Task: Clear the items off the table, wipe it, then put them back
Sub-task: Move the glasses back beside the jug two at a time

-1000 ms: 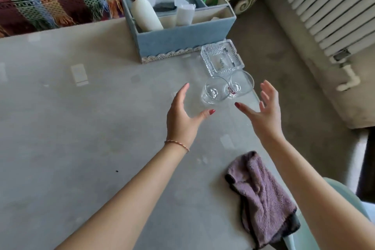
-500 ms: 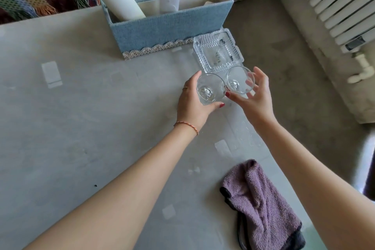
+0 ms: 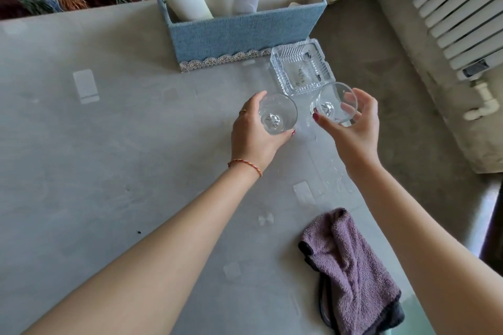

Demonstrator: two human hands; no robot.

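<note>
The left hand [image 3: 254, 136] is curled around a clear round drinking glass [image 3: 277, 114], thumb at the near side. The right hand [image 3: 353, 128] grips a second clear round drinking glass [image 3: 337, 102], which is tilted, fingers behind it. The 2 glasses are apart, over the grey bench [image 3: 109, 158]. Just beyond them a square ribbed glass ashtray [image 3: 300, 66] sits on the bench beside a blue fabric organiser box [image 3: 239, 35]. A crumpled purple towel cloth [image 3: 351, 272] lies near the bench's right edge.
</note>
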